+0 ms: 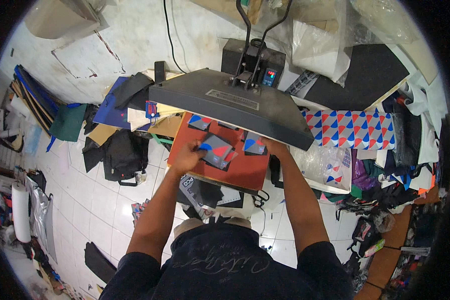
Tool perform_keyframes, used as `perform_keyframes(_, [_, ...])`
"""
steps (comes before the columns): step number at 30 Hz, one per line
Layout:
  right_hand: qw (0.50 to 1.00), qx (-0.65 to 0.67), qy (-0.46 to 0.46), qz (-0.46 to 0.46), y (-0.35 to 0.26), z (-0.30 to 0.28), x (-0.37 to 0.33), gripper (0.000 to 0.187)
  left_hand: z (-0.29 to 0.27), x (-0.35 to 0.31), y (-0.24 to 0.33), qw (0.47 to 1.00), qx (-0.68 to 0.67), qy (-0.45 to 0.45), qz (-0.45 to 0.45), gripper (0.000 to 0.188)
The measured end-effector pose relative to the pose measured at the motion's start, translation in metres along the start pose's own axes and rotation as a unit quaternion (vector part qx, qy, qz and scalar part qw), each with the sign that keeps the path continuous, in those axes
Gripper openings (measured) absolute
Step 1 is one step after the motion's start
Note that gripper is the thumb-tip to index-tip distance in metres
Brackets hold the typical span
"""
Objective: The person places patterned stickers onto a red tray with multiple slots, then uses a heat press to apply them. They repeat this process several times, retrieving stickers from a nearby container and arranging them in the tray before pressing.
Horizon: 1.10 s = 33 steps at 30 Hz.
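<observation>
A heat press has its dark upper plate point(225, 104) raised over a red-brown lower pad point(247, 177). My left hand point(187, 157) is closed at the left edge of a grey fabric piece point(218, 151) with a red and blue print, which lies tilted over the pad. At the pad's right side, my right hand point(275, 148) has its fingertips pinched on the edge of a similar printed piece point(255, 144). Another printed piece point(199, 121) rests at the pad's far left. The upper plate partly hides more pieces at the back.
A sheet of red, blue and grey printed pattern point(352, 130) lies to the right of the press. Black scissors point(260, 199) sit by the pad's near right corner. A black fabric heap point(125, 157) is at the left. The press handle point(257, 42) rises at the back.
</observation>
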State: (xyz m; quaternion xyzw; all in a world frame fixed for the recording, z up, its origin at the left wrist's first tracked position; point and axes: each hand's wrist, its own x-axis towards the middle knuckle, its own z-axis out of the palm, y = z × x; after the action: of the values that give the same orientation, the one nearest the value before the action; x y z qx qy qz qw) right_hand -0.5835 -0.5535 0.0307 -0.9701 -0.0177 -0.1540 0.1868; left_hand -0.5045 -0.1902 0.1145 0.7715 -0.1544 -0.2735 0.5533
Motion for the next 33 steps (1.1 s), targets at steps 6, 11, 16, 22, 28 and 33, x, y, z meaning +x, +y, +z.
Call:
perform_keyframes(6, [0.994,-0.061,-0.013,0.093,0.007,0.014,0.031,0.053,0.048,0.002,-0.024,0.943,0.311,0.1,0.061,0.051])
perform_keyframes(11, [0.987,-0.038,-0.046,0.15,0.007,0.005,0.03,0.052,0.048,0.014,-0.043,0.919,0.376,0.097,-0.073,0.075])
perform_keyframes(16, [0.978,-0.014,-0.073,0.197,0.014,-0.004,0.016,0.052,0.049,0.026,-0.041,0.923,0.345,0.044,-0.163,0.082])
perform_keyframes(22, [0.973,0.002,-0.081,0.214,0.008,-0.007,0.021,0.051,0.047,0.029,-0.068,0.923,0.368,0.074,-0.082,0.082])
perform_keyframes(28, [0.965,-0.008,-0.085,0.248,0.016,-0.004,0.009,0.05,0.066,0.016,-0.013,0.94,0.319,0.011,-0.118,0.069])
perform_keyframes(33, [0.97,0.023,-0.068,0.234,-0.017,0.008,0.048,0.05,0.035,0.034,-0.075,0.977,0.009,0.098,0.19,0.055])
